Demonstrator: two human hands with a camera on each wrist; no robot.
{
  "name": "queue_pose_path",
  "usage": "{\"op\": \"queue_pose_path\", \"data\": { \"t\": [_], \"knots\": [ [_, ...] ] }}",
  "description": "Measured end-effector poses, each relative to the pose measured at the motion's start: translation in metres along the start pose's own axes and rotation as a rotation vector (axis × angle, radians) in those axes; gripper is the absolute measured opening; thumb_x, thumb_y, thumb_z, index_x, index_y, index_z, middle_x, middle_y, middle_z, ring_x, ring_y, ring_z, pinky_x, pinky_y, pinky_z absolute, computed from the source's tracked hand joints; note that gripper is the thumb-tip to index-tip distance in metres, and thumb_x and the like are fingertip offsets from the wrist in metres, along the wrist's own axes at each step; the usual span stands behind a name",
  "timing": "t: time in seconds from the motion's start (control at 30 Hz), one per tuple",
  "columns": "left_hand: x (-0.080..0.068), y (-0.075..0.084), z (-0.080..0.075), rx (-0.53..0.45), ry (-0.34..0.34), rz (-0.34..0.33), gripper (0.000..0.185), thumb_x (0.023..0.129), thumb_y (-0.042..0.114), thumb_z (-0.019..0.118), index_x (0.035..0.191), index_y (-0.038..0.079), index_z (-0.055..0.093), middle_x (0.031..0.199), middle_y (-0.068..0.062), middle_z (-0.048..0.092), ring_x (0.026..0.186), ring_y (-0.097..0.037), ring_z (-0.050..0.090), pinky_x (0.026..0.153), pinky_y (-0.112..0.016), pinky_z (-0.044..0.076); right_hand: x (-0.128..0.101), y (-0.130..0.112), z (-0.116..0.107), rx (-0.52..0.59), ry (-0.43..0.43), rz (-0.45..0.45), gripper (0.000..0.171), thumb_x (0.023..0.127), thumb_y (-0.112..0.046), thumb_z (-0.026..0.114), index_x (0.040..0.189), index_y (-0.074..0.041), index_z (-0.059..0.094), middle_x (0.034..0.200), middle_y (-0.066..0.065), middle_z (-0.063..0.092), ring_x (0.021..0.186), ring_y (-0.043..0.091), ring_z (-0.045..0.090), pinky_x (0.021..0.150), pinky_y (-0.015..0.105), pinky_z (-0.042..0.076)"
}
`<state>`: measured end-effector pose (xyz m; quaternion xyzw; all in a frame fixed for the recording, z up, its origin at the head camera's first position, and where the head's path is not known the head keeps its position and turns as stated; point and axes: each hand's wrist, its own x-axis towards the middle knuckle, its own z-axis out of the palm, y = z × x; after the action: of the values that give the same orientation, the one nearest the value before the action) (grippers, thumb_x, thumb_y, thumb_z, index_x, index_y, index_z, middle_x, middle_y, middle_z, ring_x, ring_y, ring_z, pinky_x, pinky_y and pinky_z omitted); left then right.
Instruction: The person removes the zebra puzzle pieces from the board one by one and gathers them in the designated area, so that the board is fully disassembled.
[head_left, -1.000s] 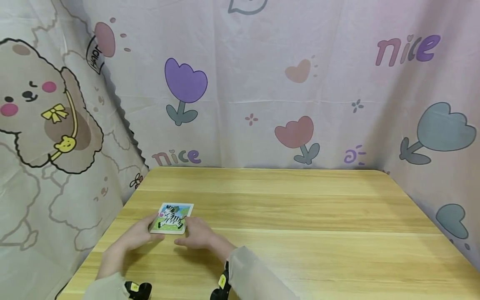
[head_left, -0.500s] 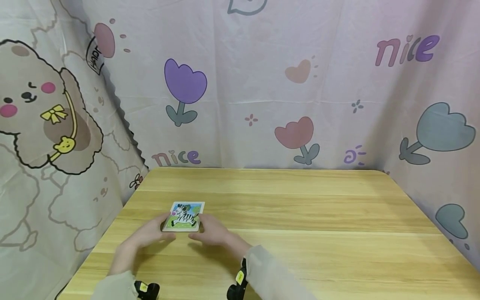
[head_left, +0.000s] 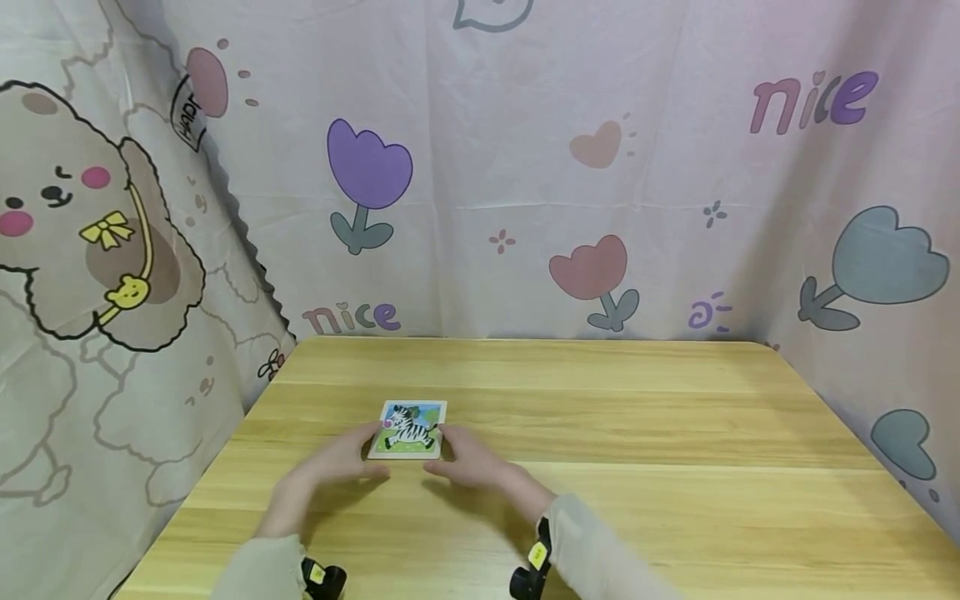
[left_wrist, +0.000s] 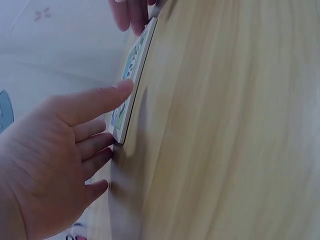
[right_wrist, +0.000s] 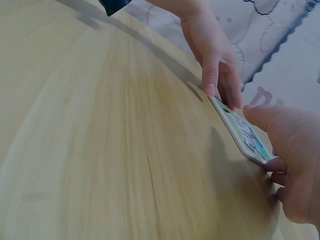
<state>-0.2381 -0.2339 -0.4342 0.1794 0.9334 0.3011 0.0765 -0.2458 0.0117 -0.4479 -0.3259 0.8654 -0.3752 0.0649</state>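
Big pastel curtain [head_left: 525, 167] all around, tulips, hearts and a bow-tied cartoon dog, and in front of it the pale wooden table [head_left: 637, 467] filling the lower half of the scene. Two arms in light sleeves [head_left: 600, 558] reach in from the near edge, a small black device with a yellow tag [head_left: 531, 567] at each wrist. The left hand [head_left: 330, 471] and the right hand [head_left: 472, 462] sit apart, one on each side of a little square zebra picture board [head_left: 408, 429], which lies flat on the tabletop, left of centre. Left fingers [left_wrist: 95, 145] are straight and loose, thumb tip touching the board's near corner (the wrist view shows it plainly). Right thumb [right_wrist: 260, 117] rests against the opposite edge, the other fingers curled beneath. Neither hand wraps the board; it's pressed lightly between them.
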Motion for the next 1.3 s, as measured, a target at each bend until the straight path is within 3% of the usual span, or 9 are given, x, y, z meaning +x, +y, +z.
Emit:
{"op": "queue_pose_path", "data": {
  "t": [0.13,0.43,0.8,1.3],
  "knots": [
    [0.009,0.008,0.008,0.026,-0.023,0.063,0.091,0.072,0.037,0.077,0.136,-0.012,0.034,0.135,-0.03,0.041,0.124,-0.045,0.038,0.103,-0.055,0.03,-0.013,0.01,-0.011,0.004,0.005,0.052,0.06,0.088,-0.037,0.061,0.132,0.002,0.045,0.13,0.016,0.05,0.123,0.026,0.044,0.105,0.038,0.032],
    [0.024,0.036,0.028,0.033,-0.067,0.12,0.09,0.071,0.038,0.077,0.137,-0.008,0.036,0.136,-0.026,0.042,0.125,-0.042,0.039,0.104,-0.054,0.03,-0.048,0.028,-0.037,0.054,0.028,0.096,0.072,0.089,-0.034,0.06,0.139,0.009,0.031,0.139,0.025,0.038,0.129,0.036,0.035,0.107,0.049,0.026],
    [0.04,0.071,0.053,0.107,-0.121,0.227,0.089,0.073,0.04,0.075,0.136,-0.008,0.037,0.136,-0.023,0.043,0.125,-0.037,0.041,0.105,-0.048,0.031,-0.091,0.051,-0.059,0.059,0.094,0.155,0.073,0.088,-0.034,0.062,0.138,0.01,0.032,0.138,0.027,0.038,0.128,0.04,0.034,0.105,0.053,0.027],
    [0.041,0.111,0.078,0.165,-0.224,0.243,0.091,0.076,0.047,0.07,0.141,-0.004,0.032,0.145,-0.017,0.035,0.132,-0.031,0.032,0.109,-0.042,0.025,-0.145,0.061,-0.081,0.011,0.142,0.172,0.07,0.086,-0.03,0.066,0.138,0.006,0.036,0.138,0.024,0.04,0.128,0.041,0.034,0.103,0.057,0.027]
  ]
}}
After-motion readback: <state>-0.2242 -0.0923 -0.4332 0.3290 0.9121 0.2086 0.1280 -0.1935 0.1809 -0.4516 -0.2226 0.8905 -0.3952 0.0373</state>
